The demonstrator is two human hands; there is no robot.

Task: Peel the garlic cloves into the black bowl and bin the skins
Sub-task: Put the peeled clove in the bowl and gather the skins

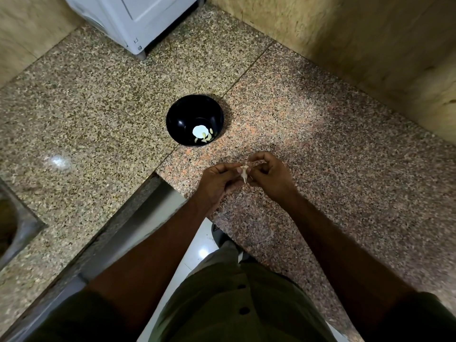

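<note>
Speckled granite forms the desk [308, 124], an L-shaped surface with a seam running diagonally past the bowl.

Head view: one black bowl [182, 112] stands near the inner corner of the desk, just beyond the hands and apart from them. Pale peeled cloves [206, 138] lie at its bottom, on the side nearest the person; about five can be made out, though a bright reflection beside them makes the count uncertain. The left hand [217, 180] and right hand [269, 177] are brought together above the desk's near edge, fingertips meeting. Between them they pinch one garlic clove [244, 172], with a thin strand of skin hanging below it. Which hand bears the clove and which pulls the skin cannot be told.

Progress, as judged: peeling is under way, with several cloves done and one in hand. No unpeeled stock, no loose skins and no bin appear in view, so what remains cannot be counted; binning of skins is not shown as done.

Other items: one white appliance [138, 18] at the far edge; one sink [14, 225] at the left edge.
</note>
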